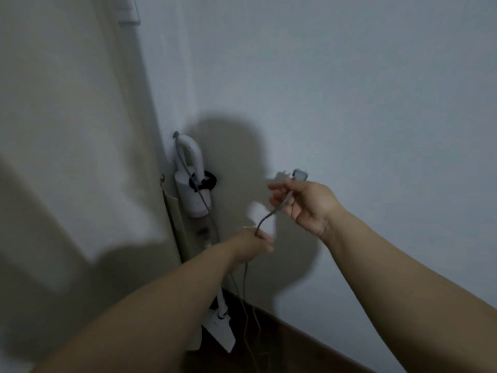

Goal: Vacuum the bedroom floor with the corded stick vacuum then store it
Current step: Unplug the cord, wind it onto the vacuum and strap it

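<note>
Right hand [306, 203] grips the cord [265, 219] just below the plug [300, 175]. Left hand [252, 244] is closed around the cord lower down. Vacuum [195, 189] stands upright in the corner.

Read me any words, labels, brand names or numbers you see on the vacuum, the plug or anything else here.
None can be read.
Stick vacuum in the corner: a few tiny dark marks on the white body, too small and blurred to read.
Floor head: no print shows.
Plug above the right hand: blurred, no visible marking.
Cord running to the left hand: plain grey.
</note>
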